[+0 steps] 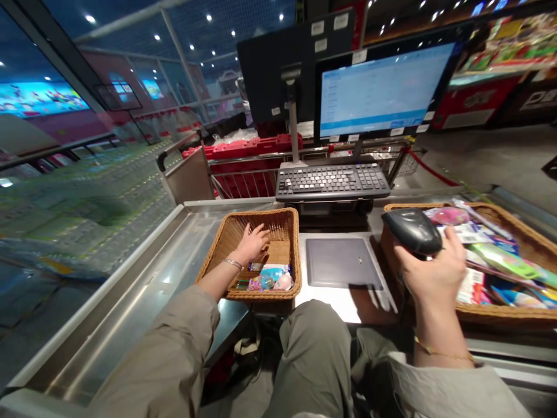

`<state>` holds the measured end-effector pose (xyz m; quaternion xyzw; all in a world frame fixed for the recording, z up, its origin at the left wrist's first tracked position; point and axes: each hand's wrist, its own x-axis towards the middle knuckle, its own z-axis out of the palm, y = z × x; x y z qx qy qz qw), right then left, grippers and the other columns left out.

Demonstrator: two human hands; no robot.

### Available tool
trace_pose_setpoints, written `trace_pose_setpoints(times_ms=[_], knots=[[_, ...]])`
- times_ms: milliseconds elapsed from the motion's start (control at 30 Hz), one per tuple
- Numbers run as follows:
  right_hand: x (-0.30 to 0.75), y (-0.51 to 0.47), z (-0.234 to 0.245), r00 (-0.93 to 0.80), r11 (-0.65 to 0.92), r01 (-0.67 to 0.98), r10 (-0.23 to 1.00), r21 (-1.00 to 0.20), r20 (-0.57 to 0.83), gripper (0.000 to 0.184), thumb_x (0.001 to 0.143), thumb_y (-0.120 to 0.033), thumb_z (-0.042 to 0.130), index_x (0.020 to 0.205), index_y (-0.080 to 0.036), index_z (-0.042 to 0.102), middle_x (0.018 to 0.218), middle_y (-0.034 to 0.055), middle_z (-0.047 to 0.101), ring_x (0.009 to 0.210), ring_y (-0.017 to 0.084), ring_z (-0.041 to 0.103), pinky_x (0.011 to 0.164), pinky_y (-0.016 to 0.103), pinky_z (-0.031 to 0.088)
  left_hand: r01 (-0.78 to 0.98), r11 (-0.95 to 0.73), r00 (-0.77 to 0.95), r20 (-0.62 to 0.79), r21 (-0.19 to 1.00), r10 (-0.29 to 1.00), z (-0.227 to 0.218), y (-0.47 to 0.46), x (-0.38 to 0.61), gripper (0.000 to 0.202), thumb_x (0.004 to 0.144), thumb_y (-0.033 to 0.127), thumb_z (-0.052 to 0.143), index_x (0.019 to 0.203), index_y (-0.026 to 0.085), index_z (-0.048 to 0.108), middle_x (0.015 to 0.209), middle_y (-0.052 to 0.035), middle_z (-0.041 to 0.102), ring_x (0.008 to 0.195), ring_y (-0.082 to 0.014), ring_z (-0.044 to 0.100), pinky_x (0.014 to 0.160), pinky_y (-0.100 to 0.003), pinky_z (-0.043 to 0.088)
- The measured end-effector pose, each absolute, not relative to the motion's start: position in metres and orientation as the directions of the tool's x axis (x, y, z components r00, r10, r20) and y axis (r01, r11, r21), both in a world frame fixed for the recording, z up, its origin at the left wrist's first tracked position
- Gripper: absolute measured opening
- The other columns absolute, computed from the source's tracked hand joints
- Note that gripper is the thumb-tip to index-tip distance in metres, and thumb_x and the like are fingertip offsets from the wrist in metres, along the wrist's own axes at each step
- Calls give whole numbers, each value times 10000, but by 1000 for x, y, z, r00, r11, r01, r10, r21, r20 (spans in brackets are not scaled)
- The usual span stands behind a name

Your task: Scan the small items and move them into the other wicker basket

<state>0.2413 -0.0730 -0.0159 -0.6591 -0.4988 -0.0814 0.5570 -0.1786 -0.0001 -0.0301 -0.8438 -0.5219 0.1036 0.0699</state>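
My left hand [252, 244] reaches into the left wicker basket [226, 232], fingers curled down against its bottom; what they hold, if anything, is hidden. A few small colourful packets [267, 277] lie at the basket's near edge, just behind my wrist. My right hand [433, 270] is wrapped round the handle of a black barcode scanner [411, 231], held above the left end of the right wicker basket [513, 313], which is filled with several packaged goods [500, 261].
A grey scan pad [342, 262] lies between the baskets. Behind it stand a keyboard [333, 180], a lit monitor [383, 90] and a second screen's back [282, 69]. Red shopping trolleys [248, 162] stand beyond the steel counter [143, 290].
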Motion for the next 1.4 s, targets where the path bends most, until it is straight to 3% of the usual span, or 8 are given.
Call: trace_pose_setpoints(times_ms=[133, 267, 467, 667, 967, 1200, 1400], knots=[[240, -71, -28, 478, 93, 755, 600, -649, 642, 570, 716, -529, 678, 1120, -134, 749, 1189, 202, 727, 1409, 357, 513, 1155, 479, 418, 831, -496, 441, -247, -251, 863, -48, 6, -187, 235, 844, 295, 753, 1064, 212, 741, 1331, -134, 678, 1356, -342, 521, 1175, -636, 311], [241, -68, -38, 484, 57, 755, 623, -653, 614, 551, 715, -503, 672, 1126, -142, 739, 1212, 209, 705, 1400, 361, 505, 1151, 488, 419, 798, -550, 455, -353, -246, 818, -70, 3, -187, 232, 778, 290, 794, 976, 181, 740, 1120, -134, 721, 1116, -301, 632, 1025, -487, 467], [235, -68, -41, 509, 35, 723, 649, -690, 566, 559, 694, -562, 642, 1058, -152, 748, 1171, 187, 729, 1400, 347, 509, 1154, 478, 422, 765, -594, 485, -387, -247, 785, -83, -6, -180, 290, 810, 219, 706, 1092, 153, 694, 1142, -156, 704, 1122, -324, 618, 1063, -598, 408], [234, -71, -37, 538, 35, 691, 641, -722, 547, 541, 649, -541, 667, 1021, -159, 752, 1171, 171, 729, 1396, 352, 526, 1171, 479, 421, 803, -531, 437, -337, -272, 834, -84, -3, -181, 299, 822, 236, 707, 1096, 122, 668, 1136, -197, 714, 1089, -337, 638, 1127, -697, 311], [240, -71, -41, 525, 70, 699, 626, -711, 577, 581, 648, -563, 644, 1014, -126, 756, 1142, 191, 738, 1385, 374, 534, 1168, 503, 429, 848, -473, 413, -262, -238, 872, -67, 1, -187, 115, 920, 280, 655, 983, 205, 716, 1107, -108, 707, 1128, -308, 606, 1133, -767, 273], [236, -73, -40, 530, 66, 681, 643, -730, 553, 494, 673, -537, 654, 990, -168, 742, 1150, 174, 743, 1403, 360, 515, 1167, 501, 410, 896, -375, 359, -111, -239, 927, -35, 0, -191, 192, 950, 315, 617, 1063, 212, 734, 1186, -125, 696, 1155, -329, 595, 1131, -827, 210], [237, -75, -42, 497, 99, 689, 657, -718, 567, 453, 724, -488, 678, 1045, -172, 726, 1162, 173, 732, 1426, 355, 484, 1176, 485, 396, 961, -245, 258, 103, -128, 961, -11, -7, -185, 238, 933, 285, 633, 1147, 264, 734, 1464, -96, 621, 1421, -379, 462, 1144, -863, 129]])
